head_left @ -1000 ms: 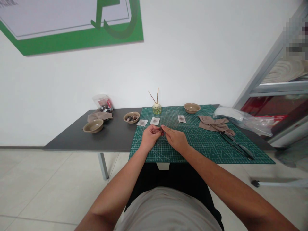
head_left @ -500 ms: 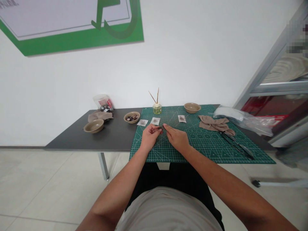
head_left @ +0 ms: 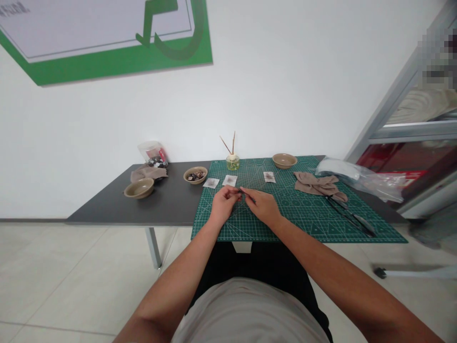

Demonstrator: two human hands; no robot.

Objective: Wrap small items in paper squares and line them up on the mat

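Note:
Above the green cutting mat (head_left: pixel 300 219), my left hand (head_left: pixel 224 202) and my right hand (head_left: pixel 263 206) almost meet. Between their fingertips is a small dark piece (head_left: pixel 241 191), too small to name. Both hands are closed on it in a pinch, and fingers cover most of its surface. Just beyond the hands lie two white square packets, one packet (head_left: pixel 229 180) nearer the hands and one packet (head_left: pixel 211 183) further left. A third packet (head_left: pixel 269 177) sits to the right. Left of them stands a bowl (head_left: pixel 195 176) holding several small dark and pale pieces.
A reed diffuser (head_left: pixel 233 163) and a tan bowl (head_left: pixel 284 161) stand at the back. On the right are a brown cloth (head_left: pixel 317 183), glasses-like black-rimmed item (head_left: pixel 352 216) and a plastic bag (head_left: pixel 360 178). Another bowl (head_left: pixel 139 188), a cloth (head_left: pixel 148 173) and a clear jar (head_left: pixel 153 151) occupy the left.
The fingers of my right hand have curled in and shifted slightly around the small dark piece. It now shows as a thinner dark shape. The things on the table stay where they were.

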